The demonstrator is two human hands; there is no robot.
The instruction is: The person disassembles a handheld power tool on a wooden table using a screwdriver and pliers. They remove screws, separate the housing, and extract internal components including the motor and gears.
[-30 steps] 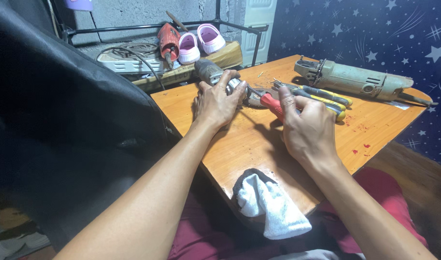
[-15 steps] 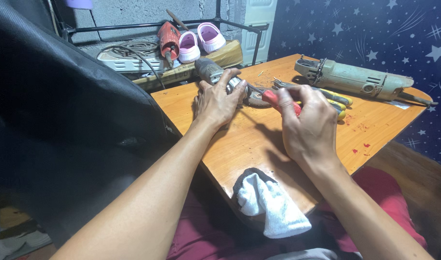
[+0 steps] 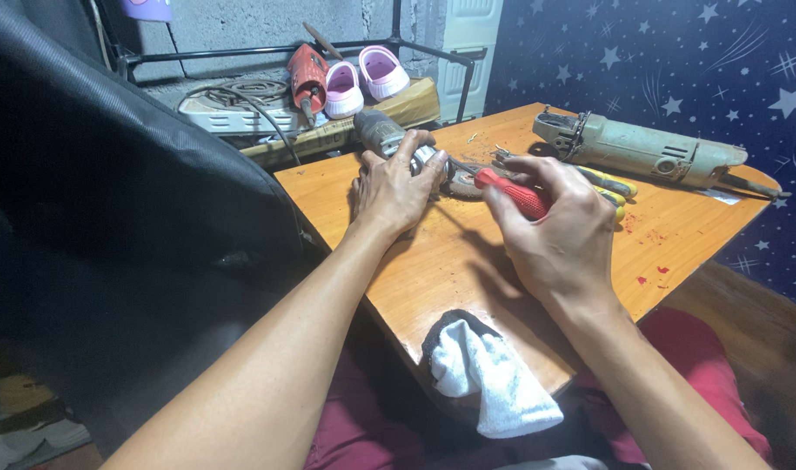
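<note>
Two hands | right hand (image 3: 559, 231) pinches red screwdriver (image 3: 511, 192), tip leftward | left hand (image 3: 394, 187) seemingly clasps grinder (image 3: 389, 139)

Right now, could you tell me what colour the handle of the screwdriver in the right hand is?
Red; the screwdriver handle shows best in the head view, gripped by the right hand.

No packages, labels, signs or screens visible.

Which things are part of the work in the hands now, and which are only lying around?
In use:
left hand on grey power tool
right hand holding red-handled screwdriver

Lying about:
long grey-green angle grinder
yellow-handled pliers
white cloth
pink clogs
red drill
</note>
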